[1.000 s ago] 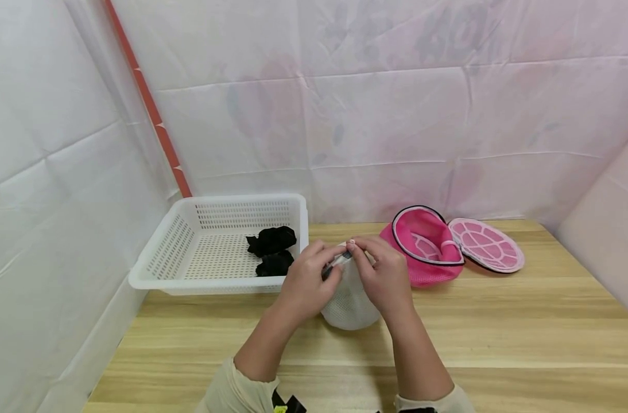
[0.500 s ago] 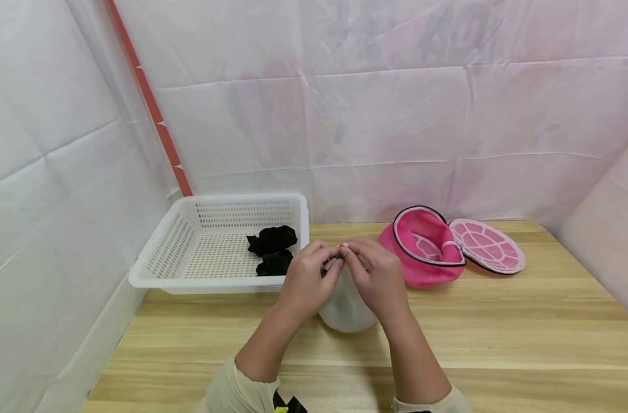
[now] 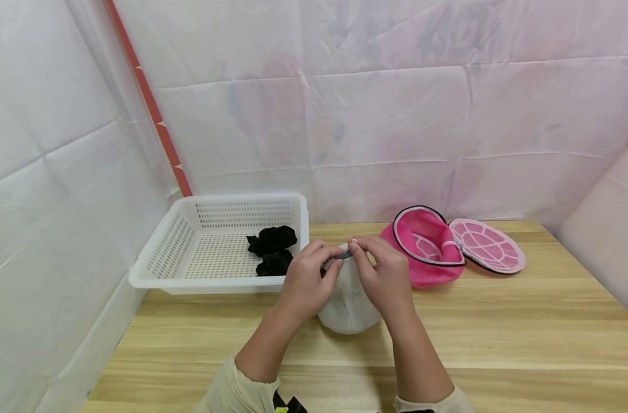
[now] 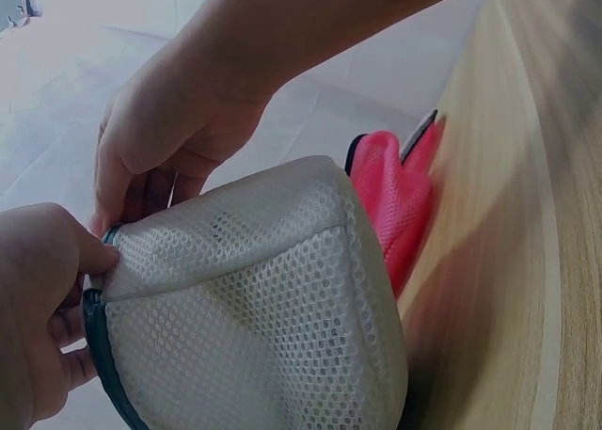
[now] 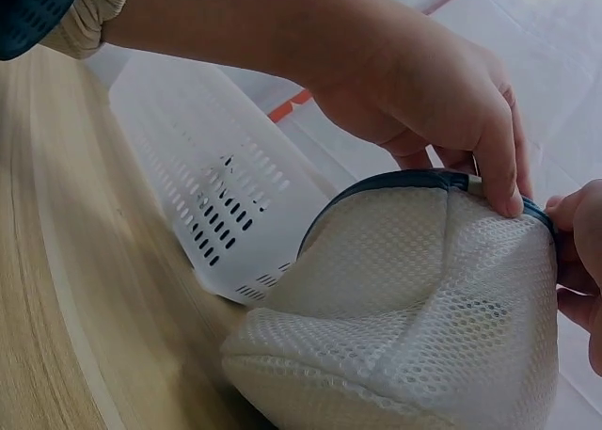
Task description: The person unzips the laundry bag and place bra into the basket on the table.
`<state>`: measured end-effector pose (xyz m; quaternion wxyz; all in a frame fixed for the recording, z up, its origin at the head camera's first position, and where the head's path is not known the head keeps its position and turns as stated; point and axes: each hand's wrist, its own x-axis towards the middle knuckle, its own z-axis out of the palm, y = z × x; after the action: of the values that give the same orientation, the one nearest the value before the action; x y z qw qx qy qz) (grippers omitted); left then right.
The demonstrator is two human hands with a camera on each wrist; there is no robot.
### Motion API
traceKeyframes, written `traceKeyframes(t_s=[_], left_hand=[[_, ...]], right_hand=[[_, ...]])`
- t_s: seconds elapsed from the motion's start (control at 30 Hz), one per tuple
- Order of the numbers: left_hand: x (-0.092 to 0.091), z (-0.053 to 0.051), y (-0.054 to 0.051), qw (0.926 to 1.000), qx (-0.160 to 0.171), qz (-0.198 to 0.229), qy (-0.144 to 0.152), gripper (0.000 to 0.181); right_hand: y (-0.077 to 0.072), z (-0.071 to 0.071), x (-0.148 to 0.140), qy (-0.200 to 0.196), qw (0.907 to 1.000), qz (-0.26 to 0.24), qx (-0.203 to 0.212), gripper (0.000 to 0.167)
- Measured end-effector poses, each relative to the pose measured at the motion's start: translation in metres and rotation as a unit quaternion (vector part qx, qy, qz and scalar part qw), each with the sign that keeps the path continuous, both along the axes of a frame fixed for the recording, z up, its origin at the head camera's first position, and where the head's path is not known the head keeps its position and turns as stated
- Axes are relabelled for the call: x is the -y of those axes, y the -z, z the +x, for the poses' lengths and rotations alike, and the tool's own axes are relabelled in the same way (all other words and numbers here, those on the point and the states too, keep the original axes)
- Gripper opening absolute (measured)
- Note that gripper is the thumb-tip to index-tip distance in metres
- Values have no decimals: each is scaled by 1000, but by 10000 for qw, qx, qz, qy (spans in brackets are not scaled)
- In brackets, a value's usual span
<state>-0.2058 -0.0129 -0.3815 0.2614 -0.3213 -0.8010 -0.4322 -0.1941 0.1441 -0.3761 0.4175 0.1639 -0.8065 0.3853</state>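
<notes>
A white mesh laundry bag [image 3: 349, 304] with a dark zipper edge [image 4: 105, 359] stands on the table between my hands. My left hand [image 3: 309, 281] pinches its top edge, thumb and forefinger on the zipper strip, as the right wrist view also shows. Just to the right, my right hand [image 3: 385, 275] pinches the same edge near something small and pale at the fingertips. The bag's mesh sides [image 5: 395, 326] are slightly caved in. What lies inside the bag cannot be seen, and the zipper's slider is hidden by the fingers.
At the left, a white plastic basket [image 3: 154, 280] holds two black cloth bundles [image 3: 272, 241]. Behind my right hand stands a pink mesh bag [image 3: 431, 274], its round lid [image 3: 487, 245] folded open on the wooden table [image 3: 500, 332]. White sheeting [image 3: 386, 126] walls the back and sides.
My fingertips came together over the bag's edge half a second ago. Now the right hand has shifted slightly right, leaving a short stretch of grey zipper showing between the hands.
</notes>
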Motion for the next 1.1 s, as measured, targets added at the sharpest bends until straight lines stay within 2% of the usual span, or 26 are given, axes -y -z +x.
traceKeyframes(t_s=[0.27, 0.67, 1.1], left_hand=[[0, -1, -1, 9995, -43, 291, 67, 11], [2, -4, -1, 9992, 3, 390, -8, 11], [3, -3, -1, 9990, 208, 354, 150, 15]], right_hand=[[-4, 1, -3, 60, 9998, -199, -51, 5], [-6, 1, -3, 120, 9993, -322, -144, 6], [-4, 1, -2, 12, 10000, -37, -90, 6]])
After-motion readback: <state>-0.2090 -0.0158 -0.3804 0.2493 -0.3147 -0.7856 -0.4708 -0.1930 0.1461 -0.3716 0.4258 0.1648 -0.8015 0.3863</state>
